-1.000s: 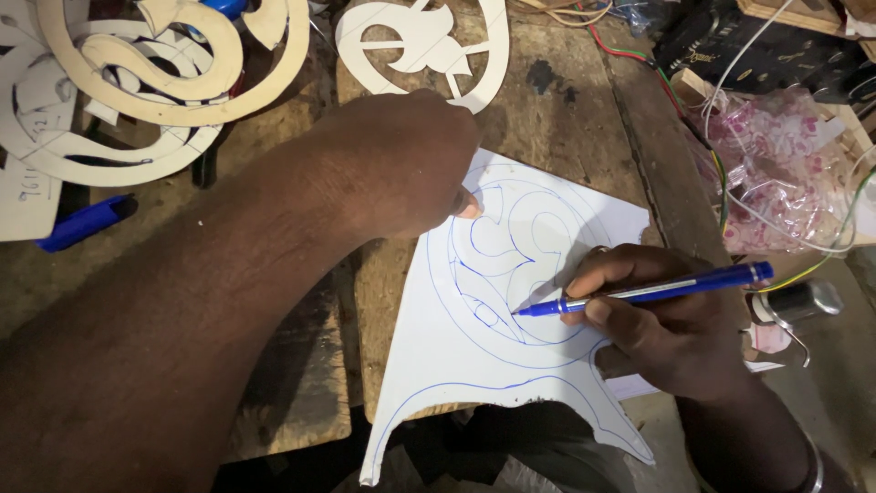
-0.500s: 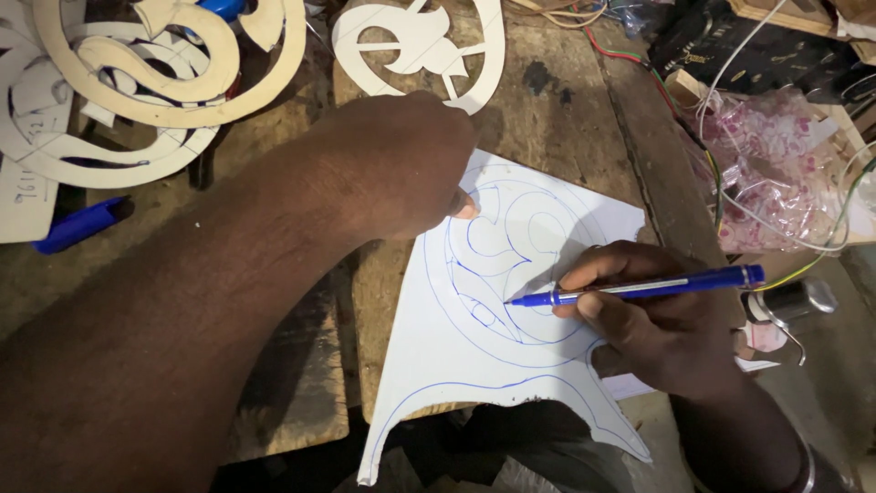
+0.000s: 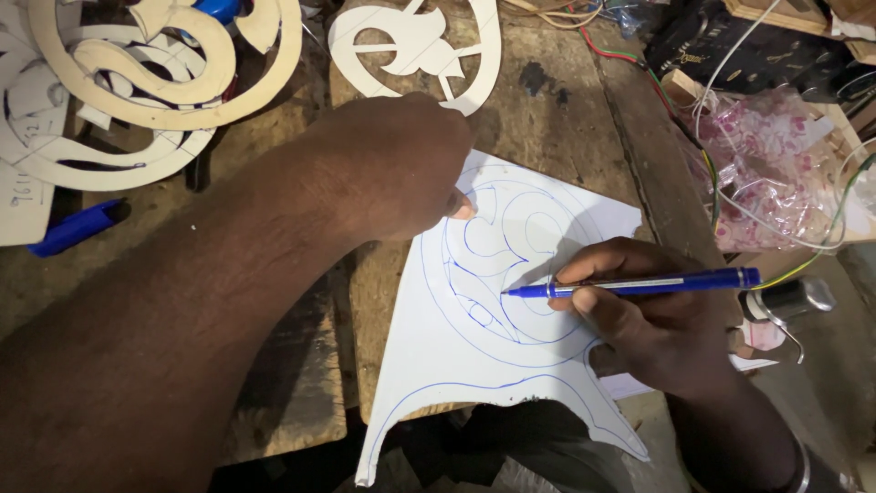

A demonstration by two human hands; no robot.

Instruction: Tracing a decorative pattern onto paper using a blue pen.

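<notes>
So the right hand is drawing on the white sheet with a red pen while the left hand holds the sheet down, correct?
Not quite: the pen is blue, not red, as the head view shows. The right hand does draw on the white sheet while the left hand holds it down.

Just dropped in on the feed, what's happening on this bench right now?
A person is drawing at a worn wooden workbench. The right hand holds a blue ballpoint pen with its tip on a white paper sheet that carries blue curved outlines. The left hand presses down on the sheet's upper edge. Pale cut-out scroll shapes lie at the top left, and a crumpled pink-patterned plastic bag sits to the right.
</notes>
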